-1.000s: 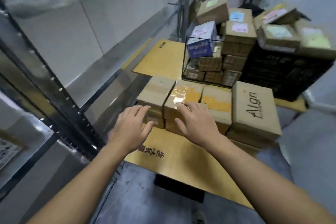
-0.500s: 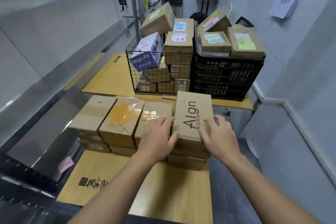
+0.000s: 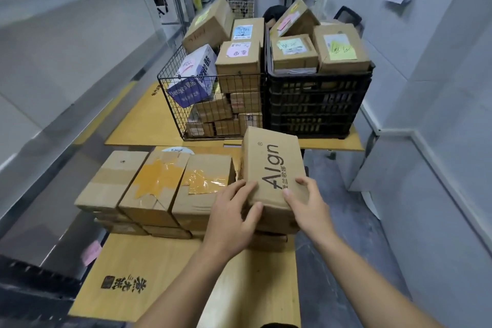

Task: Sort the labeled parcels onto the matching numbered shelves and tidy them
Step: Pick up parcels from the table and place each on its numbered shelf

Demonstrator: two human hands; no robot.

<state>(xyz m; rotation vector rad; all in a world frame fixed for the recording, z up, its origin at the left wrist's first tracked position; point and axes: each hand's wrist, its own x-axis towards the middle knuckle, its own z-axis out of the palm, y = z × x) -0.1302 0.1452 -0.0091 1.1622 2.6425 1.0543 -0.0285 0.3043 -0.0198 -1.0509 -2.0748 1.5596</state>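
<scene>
1. Two hands on one parcel: left hand (image 3: 234, 218) and right hand (image 3: 308, 208) both grasp the near end of the Align box (image 3: 271, 168), fingers curled over its top.
2. It sits at 3 o'clock of the taped boxes (image 3: 157, 184), stacked on another carton on the wooden desk (image 3: 173, 274).
3. Looks like stiff cardboard, probably lightish, and matte so not slippery. I'd grab the long sides, not the flaps.
4. Wire basket (image 3: 173, 114) and black crate (image 3: 314, 109), both stuffed with parcels, at 12 o'clock.

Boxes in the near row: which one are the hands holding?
The rightmost box, printed Algn; left hand and right hand grip its near end.
</scene>
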